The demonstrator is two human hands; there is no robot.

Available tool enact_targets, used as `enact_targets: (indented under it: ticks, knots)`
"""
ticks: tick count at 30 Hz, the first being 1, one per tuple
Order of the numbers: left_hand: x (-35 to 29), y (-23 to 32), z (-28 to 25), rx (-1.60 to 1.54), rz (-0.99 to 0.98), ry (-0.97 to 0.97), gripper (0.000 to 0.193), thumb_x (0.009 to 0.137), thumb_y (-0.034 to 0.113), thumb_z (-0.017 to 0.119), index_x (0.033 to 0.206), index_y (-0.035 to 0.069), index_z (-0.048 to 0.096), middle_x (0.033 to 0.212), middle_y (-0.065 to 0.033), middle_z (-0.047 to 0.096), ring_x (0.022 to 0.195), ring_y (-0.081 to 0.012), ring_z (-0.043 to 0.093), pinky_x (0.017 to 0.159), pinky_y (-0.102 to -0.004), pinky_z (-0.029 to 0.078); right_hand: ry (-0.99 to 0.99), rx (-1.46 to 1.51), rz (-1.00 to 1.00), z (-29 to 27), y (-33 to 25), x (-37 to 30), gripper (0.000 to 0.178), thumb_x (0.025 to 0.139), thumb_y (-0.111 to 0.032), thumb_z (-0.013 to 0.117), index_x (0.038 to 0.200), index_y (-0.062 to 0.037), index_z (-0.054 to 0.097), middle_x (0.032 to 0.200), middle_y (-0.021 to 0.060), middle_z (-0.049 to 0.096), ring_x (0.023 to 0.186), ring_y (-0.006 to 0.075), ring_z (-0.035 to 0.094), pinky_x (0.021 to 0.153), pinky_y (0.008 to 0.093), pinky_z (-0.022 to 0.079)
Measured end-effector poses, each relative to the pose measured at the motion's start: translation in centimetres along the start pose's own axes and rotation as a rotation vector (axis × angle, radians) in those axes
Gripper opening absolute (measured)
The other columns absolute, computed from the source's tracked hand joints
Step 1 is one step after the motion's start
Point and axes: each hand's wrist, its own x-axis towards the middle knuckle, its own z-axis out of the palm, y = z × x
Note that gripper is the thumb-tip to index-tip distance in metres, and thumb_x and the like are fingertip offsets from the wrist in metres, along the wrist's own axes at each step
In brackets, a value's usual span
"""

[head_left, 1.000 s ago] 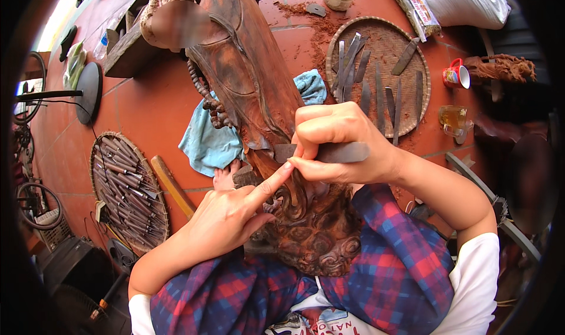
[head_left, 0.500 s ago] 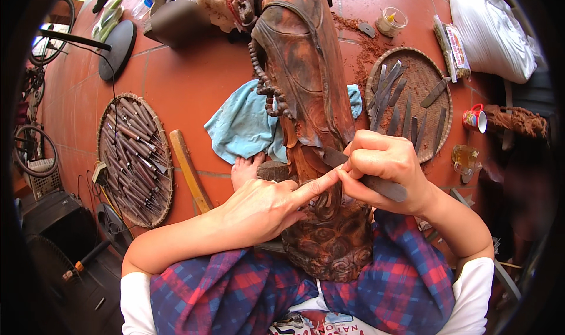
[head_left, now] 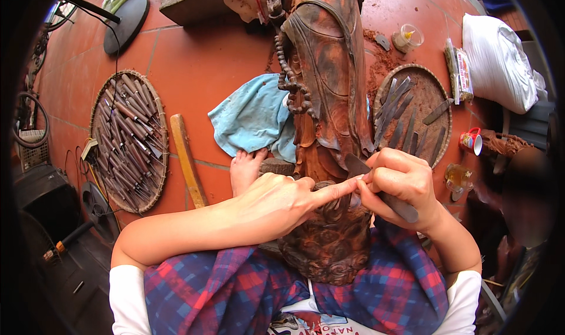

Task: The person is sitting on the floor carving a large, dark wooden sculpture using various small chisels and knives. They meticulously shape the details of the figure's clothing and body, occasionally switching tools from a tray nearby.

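A dark carved wooden statue (head_left: 326,70) lies lengthwise before me, its knobbly curled end (head_left: 323,246) between my knees. My right hand (head_left: 403,185) pinches a flat dark steel scraper blade (head_left: 401,208), whose far end rests at the statue's narrow part. My left hand (head_left: 271,199) lies across the carving, index finger stretched out until its tip meets the right fingertips beside the blade. Its other fingers are partly tucked under and hidden. Whether the left fingertip presses on the blade, I cannot tell. Carved beads (head_left: 284,70) run down the statue's left side.
On the left, a round woven basket (head_left: 160,176) holds many wooden-handled chisels, near a wooden mallet handle or bar (head_left: 187,161). A blue cloth (head_left: 247,114) lies by my foot. At right are a woven tray (head_left: 432,88) of flat blades, a red mug (head_left: 471,141) and a glass (head_left: 458,177).
The view has shifted, so the floor things appear moved. Both hands and the scraper blade sit slightly farther right in the picture. Their hold looks the same.
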Motion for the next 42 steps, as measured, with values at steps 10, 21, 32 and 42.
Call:
enact_targets:
  ticks: [10, 21, 32, 42]
  knots:
    - [0.0, 0.0, 0.3, 0.033, 0.001, 0.033, 0.079, 0.086, 0.013, 0.067, 0.155, 0.024, 0.031, 0.075, -0.0099, 0.060, 0.060, -0.0265, 0.061, 0.061, -0.0417, 0.045, -0.051, 0.090, -0.006, -0.3, 1.3, 0.7, 0.022, 0.073, 0.000, 0.076, 0.065, -0.0038, 0.057, 0.069, 0.0066, 0.060, 0.067, 0.0231, 0.066, 0.061, 0.0327, 0.053]
    - [0.3, -0.8, 1.3, 0.031, 0.121, 0.140, 0.084, 0.080, 0.002, 0.054, 0.157, 0.021, 0.027, 0.065, -0.0145, 0.057, 0.051, -0.0294, 0.060, 0.046, -0.0411, 0.047, -0.121, 0.021, -0.049, -0.9, 0.8, 0.9, 0.024, 0.072, 0.000, 0.076, 0.064, -0.0045, 0.053, 0.069, 0.0077, 0.057, 0.062, 0.0238, 0.062, 0.054, 0.0332, 0.048]
    - [0.3, -0.5, 1.0, 0.063, 0.087, 0.140, 0.082, 0.080, 0.001, 0.053, 0.157, 0.020, 0.028, 0.066, -0.0145, 0.058, 0.051, -0.0278, 0.061, 0.044, -0.0399, 0.047, -0.250, 0.075, -0.025, -1.8, 1.3, 2.4, 0.022, 0.073, -0.001, 0.075, 0.064, -0.0037, 0.055, 0.069, 0.0076, 0.056, 0.063, 0.0240, 0.063, 0.056, 0.0329, 0.048]
    - [0.1, 0.0, 0.6, 0.038, 0.001, 0.045, 0.077, 0.084, 0.005, 0.060, 0.155, 0.023, 0.033, 0.072, -0.0075, 0.059, 0.056, -0.0268, 0.063, 0.089, -0.0591, 0.040, -0.210, 0.100, -0.054, -1.4, 1.2, 2.3, 0.024, 0.074, -0.002, 0.074, 0.063, -0.0052, 0.053, 0.067, 0.0069, 0.055, 0.062, 0.0238, 0.060, 0.053, 0.0333, 0.045]
